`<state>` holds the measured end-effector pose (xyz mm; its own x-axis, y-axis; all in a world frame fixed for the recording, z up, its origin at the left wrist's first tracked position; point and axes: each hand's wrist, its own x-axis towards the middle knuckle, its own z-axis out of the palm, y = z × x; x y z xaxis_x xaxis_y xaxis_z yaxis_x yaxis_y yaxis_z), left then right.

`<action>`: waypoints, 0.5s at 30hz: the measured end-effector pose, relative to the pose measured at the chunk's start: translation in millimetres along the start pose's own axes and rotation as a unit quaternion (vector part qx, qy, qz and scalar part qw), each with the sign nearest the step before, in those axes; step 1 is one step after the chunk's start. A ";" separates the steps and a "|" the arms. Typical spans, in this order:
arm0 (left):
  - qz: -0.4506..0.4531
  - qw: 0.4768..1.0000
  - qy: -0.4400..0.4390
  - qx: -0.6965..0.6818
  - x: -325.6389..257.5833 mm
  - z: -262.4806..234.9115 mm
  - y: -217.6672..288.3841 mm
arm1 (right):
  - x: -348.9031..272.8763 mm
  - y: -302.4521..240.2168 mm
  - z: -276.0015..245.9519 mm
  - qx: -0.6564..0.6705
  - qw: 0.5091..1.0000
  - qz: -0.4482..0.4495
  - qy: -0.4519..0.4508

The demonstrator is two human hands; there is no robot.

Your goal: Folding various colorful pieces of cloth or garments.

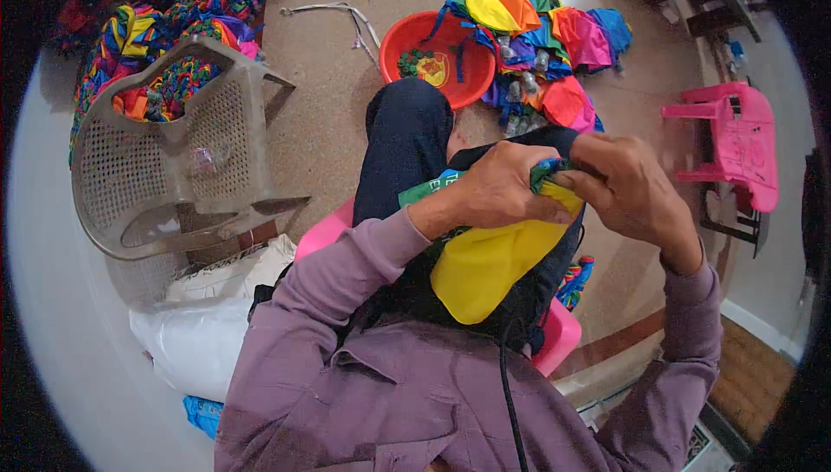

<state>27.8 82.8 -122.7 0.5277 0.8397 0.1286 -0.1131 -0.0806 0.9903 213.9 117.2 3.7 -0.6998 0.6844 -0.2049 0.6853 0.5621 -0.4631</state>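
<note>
Over my lap I hold a gathered piece of thin rainbow fabric (489, 264), which looks like an umbrella canopy. Its yellow panel hangs down, and a green panel with pale print shows beside my left wrist. My left hand (502, 184) is closed on the bunched cloth, with its fingertips near the blue and green gathered end. My right hand (630, 188) pinches that same end from the other side, thumb and fingers close to my left fingertips. Whatever small part lies between the fingertips is hidden.
Ahead on the floor sits a red basin (394, 39) with small green and yellow pieces inside. Beside it lies a heap of colourful fabric (567, 39). A worn plastic chair (121, 186) stands left, before more bundles (138, 35). A pink stool (736, 143) is at right.
</note>
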 end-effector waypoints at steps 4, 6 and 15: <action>0.009 1.000 0.010 -0.004 0.0 0.4 2.2 | 1.9 0.0 1.4 0.038 0.996 -0.047 0.065; 0.012 1.000 0.012 -0.002 0.8 1.0 -0.6 | 2.1 2.9 8.1 0.023 0.995 -0.052 0.077; -0.012 0.999 -0.025 0.040 0.0 -3.6 0.0 | 2.5 -7.9 7.4 -0.002 0.991 0.131 -0.019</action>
<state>24.8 84.7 -122.9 0.5710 0.8141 0.1055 -0.0337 -0.1052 0.9939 205.1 111.0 0.5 -0.5056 0.7885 -0.3502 0.8448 0.3702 -0.3863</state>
